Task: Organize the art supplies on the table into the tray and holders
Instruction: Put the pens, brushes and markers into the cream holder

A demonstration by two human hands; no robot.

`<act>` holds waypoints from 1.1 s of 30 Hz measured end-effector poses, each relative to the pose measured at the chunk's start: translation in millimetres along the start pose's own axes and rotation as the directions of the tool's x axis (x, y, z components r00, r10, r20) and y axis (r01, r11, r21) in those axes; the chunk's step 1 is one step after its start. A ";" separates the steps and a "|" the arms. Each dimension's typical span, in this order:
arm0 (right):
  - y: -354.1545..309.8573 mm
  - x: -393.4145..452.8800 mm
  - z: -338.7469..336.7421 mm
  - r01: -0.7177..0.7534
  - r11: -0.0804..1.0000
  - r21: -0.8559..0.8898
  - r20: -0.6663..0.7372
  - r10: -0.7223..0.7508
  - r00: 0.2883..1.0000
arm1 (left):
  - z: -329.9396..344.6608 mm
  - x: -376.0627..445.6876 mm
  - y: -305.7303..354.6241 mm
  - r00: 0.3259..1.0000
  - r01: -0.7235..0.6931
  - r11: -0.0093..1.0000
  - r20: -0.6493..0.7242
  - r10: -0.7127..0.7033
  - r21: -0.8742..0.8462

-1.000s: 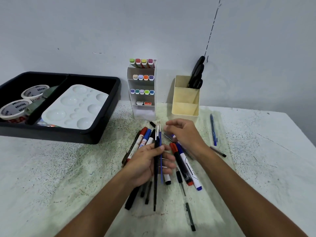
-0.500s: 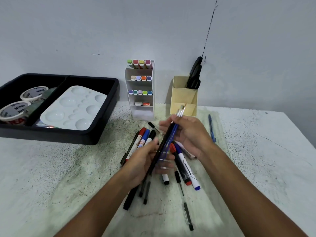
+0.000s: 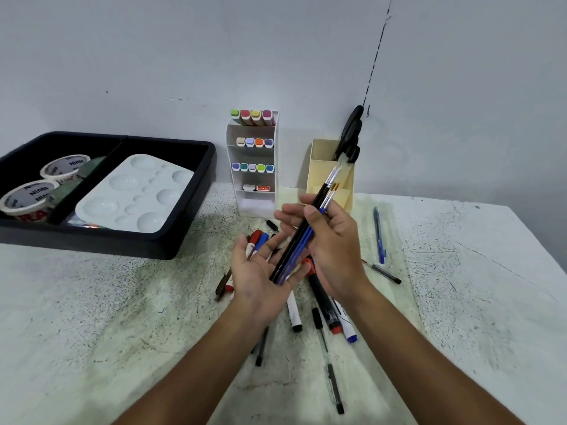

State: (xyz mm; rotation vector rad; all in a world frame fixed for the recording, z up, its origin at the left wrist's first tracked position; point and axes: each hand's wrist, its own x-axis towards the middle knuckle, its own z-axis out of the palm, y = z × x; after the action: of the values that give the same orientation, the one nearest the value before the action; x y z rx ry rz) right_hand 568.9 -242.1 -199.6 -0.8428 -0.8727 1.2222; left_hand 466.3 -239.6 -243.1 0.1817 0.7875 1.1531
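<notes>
My right hand [image 3: 331,240] grips a bundle of black and blue paint brushes [image 3: 299,243], their bristle tips pointing up toward the cream pen holder [image 3: 319,176]. My left hand [image 3: 260,271] is held palm up with straight fingers under the lower ends of the brushes. Below both hands, several markers [image 3: 293,314] and pens [image 3: 329,369] lie scattered on the table. A black tray [image 3: 184,237] sits at the left and holds a white paint palette [image 3: 135,194] and two tape rolls [image 3: 24,197].
A white tiered organizer [image 3: 253,167] filled with coloured markers stands against the wall. Black scissors [image 3: 349,133] stick up from the cream holder. A blue pen [image 3: 379,234] and a grey pen [image 3: 383,273] lie to the right of my hands.
The brushes passed from my left hand into my right, which lifted them toward the cream holder. My left hand let go and opened palm up.
</notes>
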 end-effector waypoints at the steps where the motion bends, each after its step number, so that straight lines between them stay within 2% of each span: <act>1: 2.3 -0.6 -0.2 0.011 1.000 0.001 0.003 -0.011 1.000 | 1.3 0.2 -1.0 1.000 0.005 1.000 0.001 -0.005 0.001; 5: -1.5 3.1 -4.3 0.017 1.000 0.015 0.012 -0.017 1.000 | 6.2 -1.3 -1.1 0.995 0.051 0.995 0.086 -0.058 0.080; 7: -11.4 10.7 -8.1 0.009 0.998 0.057 0.019 -0.010 1.000 | 10.6 -2.1 3.0 0.977 0.059 0.963 0.182 -0.109 0.262; 8: -19.1 16.2 -10.2 0.010 0.998 0.069 0.018 -0.011 1.000 | 13.6 -2.7 5.2 0.969 0.020 0.915 0.217 -0.117 0.403; 10: -35.0 28.2 -14.8 0.011 0.997 0.074 0.014 -0.012 1.000 | 20.5 -5.4 7.3 0.954 -0.129 0.756 0.288 -0.083 0.642; 12: -45.8 37.6 -17.5 -0.010 0.997 0.075 0.046 0.006 0.999 | 26.5 -5.5 8.6 0.922 -0.324 0.609 0.387 0.029 0.725; 14: -50.9 44.1 -19.5 -0.047 0.997 0.058 0.109 0.041 0.993 | 32.6 -2.7 13.3 0.872 -0.449 0.534 0.481 0.089 0.716; 16: -57.2 52.8 -23.5 -0.073 0.997 -0.033 0.157 0.077 0.985 | 37.0 6.2 19.9 0.839 -0.500 0.483 0.540 0.065 0.719; 18: -70.3 63.1 -30.6 -0.085 0.971 -0.222 0.181 0.126 0.975 | 39.2 18.4 25.0 0.820 -0.530 0.410 0.571 0.028 0.742; 21: -93.7 78.3 -39.8 -0.118 0.857 -0.501 0.196 0.245 0.950 | 37.9 35.4 29.4 0.819 -0.540 0.334 0.574 -0.003 0.773; 24: -111.3 93.1 -40.5 -0.114 0.798 -0.592 0.228 0.302 0.926 | 47.5 49.1 32.6 0.799 -0.584 0.268 0.601 0.023 0.766; 27: -130.9 107.8 -36.7 -0.032 0.779 -0.626 0.252 0.241 0.937 | 58.6 61.8 36.1 0.746 -0.666 0.178 0.639 0.188 0.724; 29: -146.6 118.0 -35.6 0.047 0.788 -0.614 0.223 0.115 0.968 | 62.5 67.8 37.5 0.704 -0.694 0.091 0.647 0.292 0.714; 31: -156.0 129.2 -33.0 0.127 0.778 -0.615 0.159 -0.035 0.987 | 60.1 73.8 38.8 0.674 -0.686 -0.053 0.662 0.327 0.725; 33: -150.7 140.1 -28.5 0.172 0.728 -0.664 0.090 -0.151 0.984 | 53.4 79.8 38.5 0.659 -0.663 -0.249 0.708 0.253 0.706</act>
State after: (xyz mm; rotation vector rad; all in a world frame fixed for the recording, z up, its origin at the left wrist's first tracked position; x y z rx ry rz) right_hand 674.8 -127.6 -62.3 -1.2914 -1.4239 0.7485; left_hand 485.7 -140.4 -221.7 2.1672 1.1887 0.9460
